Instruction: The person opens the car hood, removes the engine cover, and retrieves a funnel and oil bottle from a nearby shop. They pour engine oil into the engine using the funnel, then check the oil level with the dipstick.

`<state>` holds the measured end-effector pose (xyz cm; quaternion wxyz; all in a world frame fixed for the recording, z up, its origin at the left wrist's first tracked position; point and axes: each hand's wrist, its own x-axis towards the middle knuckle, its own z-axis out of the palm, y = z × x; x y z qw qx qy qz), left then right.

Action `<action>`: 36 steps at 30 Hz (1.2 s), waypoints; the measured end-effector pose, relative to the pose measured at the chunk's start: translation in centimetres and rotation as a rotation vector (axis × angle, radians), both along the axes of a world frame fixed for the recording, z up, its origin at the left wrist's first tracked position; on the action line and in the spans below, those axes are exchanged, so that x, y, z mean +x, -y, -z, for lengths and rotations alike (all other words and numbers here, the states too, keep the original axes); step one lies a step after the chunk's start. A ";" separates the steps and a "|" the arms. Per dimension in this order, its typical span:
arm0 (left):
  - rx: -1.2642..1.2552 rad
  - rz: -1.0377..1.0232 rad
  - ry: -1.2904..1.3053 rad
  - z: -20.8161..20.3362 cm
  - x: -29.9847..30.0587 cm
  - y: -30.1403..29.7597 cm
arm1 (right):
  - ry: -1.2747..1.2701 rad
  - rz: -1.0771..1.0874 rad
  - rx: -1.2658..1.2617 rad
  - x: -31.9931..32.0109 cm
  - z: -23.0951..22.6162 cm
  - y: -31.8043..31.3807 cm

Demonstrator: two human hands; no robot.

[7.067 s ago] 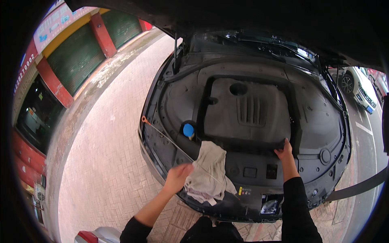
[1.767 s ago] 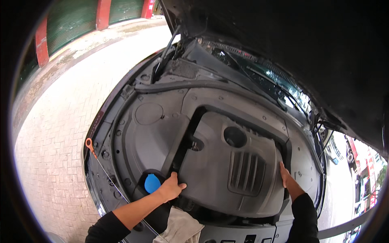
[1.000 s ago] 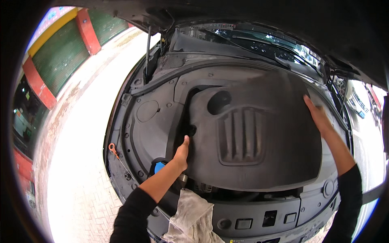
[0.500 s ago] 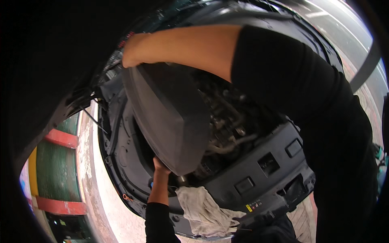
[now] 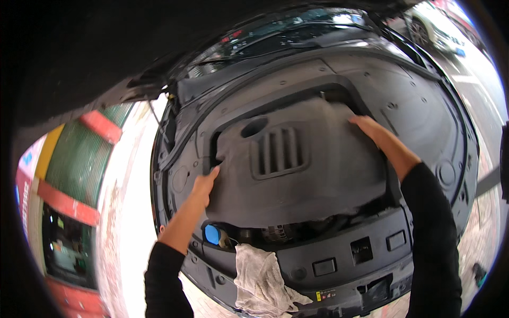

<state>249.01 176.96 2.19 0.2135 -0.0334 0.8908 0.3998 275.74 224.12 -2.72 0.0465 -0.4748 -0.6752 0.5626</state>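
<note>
A dark grey plastic engine cover (image 5: 297, 196) lies roughly level over the engine opening, its slotted vent and oval hole facing up. My left hand (image 5: 205, 186) is closed on its left edge, thumb on top and the other fingers mostly hidden beneath. At its right edge, toward the back, my right hand (image 5: 367, 129) grips the rim with its fingertips. Between the cover's front edge and the front trim panel (image 5: 297, 259), a gap shows some engine parts (image 5: 275, 233).
A blue reservoir cap (image 5: 212, 234) sits near the front left. Draped over the front trim is a crumpled grey cloth (image 5: 257, 278). The raised hood (image 5: 79, 69) hangs overhead at upper left. Black trim (image 5: 424, 106) surrounds the bay. A white car (image 5: 440, 34) stands beyond at upper right.
The engine cover has come down from a steep tilt to nearly flat. My right hand has shifted from its far left end to the right edge; my left hand now holds the left edge.
</note>
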 end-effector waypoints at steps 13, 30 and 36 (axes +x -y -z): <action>-0.419 0.399 -0.143 -5.1 -2.3 -3.2 | -0.024 0.015 -0.188 0.3 7.4 -4.2; -0.079 0.147 -0.067 2.9 -6.5 -5.7 | 0.085 0.039 -0.117 1.3 5.9 2.3; 0.120 -0.054 -0.041 4.6 -12.8 -10.8 | 0.060 0.067 -0.040 1.6 8.0 2.9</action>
